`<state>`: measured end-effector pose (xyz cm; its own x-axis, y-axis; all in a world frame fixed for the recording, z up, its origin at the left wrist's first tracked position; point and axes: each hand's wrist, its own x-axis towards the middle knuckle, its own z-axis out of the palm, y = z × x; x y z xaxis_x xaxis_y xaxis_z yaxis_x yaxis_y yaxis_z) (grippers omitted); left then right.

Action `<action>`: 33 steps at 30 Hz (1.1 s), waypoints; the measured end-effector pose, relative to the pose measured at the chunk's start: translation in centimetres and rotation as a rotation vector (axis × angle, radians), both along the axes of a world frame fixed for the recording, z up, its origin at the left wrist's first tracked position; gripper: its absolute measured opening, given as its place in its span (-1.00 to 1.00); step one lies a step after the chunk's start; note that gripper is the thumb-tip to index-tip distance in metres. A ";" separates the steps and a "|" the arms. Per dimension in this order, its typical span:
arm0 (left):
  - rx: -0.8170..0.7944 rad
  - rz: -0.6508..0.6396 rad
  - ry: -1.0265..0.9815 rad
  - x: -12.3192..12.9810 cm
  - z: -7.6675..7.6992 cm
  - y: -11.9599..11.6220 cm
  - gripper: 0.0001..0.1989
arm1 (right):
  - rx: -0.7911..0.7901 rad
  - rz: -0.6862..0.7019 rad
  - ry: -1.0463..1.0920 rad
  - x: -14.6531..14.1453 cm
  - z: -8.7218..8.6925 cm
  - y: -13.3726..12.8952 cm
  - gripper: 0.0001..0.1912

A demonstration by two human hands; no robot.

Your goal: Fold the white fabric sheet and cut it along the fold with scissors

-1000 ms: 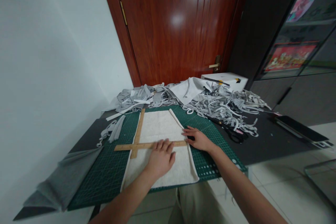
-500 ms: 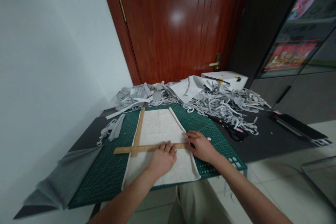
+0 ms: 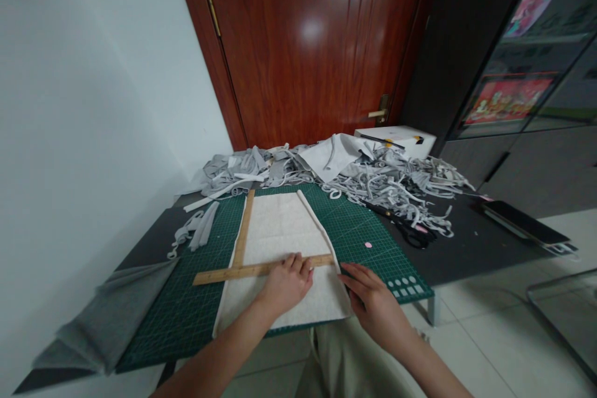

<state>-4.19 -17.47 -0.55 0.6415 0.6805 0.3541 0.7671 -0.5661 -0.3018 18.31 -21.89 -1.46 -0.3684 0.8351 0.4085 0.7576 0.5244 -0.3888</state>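
An off-white folded cloth (image 3: 285, 219) lies on a green cutting mat (image 3: 181, 314). One wooden ruler (image 3: 245, 217) runs along its left side. Another wooden ruler (image 3: 219, 275) crosses the cloth from left to right, overlapping the lower end of the first. My left hand (image 3: 288, 283) presses down on the crossing ruler, its fingers lying fairly flat and close together. At the cloth's right edge, just below the ruler's right end, is my right hand (image 3: 373, 298), fingers bent and drawn together. Something small and dark shows by its fingertips, too unclear to name.
Grey fabric scraps and strips (image 3: 382, 180) are heaped along the back. Black scissors (image 3: 410, 233) lie at the right, near a small pink piece (image 3: 368, 245). Grey cloth (image 3: 112, 311) hangs over the left corner. A white box (image 3: 405, 138) stands behind.
The crossing ruler has shifted toward me and tilted slightly, covering the first ruler's lower end. My right hand has come off the ruler's end and moved nearer me along the cloth's edge.
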 end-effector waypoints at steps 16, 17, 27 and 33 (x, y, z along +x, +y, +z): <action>0.117 -0.194 -0.023 0.1 0.6 0.1 -0.82 | -0.200 0.270 -0.099 -1.2 0.7 4.3 -0.33; 0.118 -0.196 -0.033 0.1 0.6 0.1 -0.82 | -0.222 0.280 -0.089 -1.0 0.7 4.4 -0.32; 0.038 -0.097 -0.069 0.1 0.4 0.0 -0.76 | -0.316 0.363 0.026 0.4 1.9 5.6 -0.35; -0.014 -0.101 -0.102 0.1 0.5 -0.2 -0.80 | -0.341 0.387 0.099 0.5 2.1 5.5 -0.38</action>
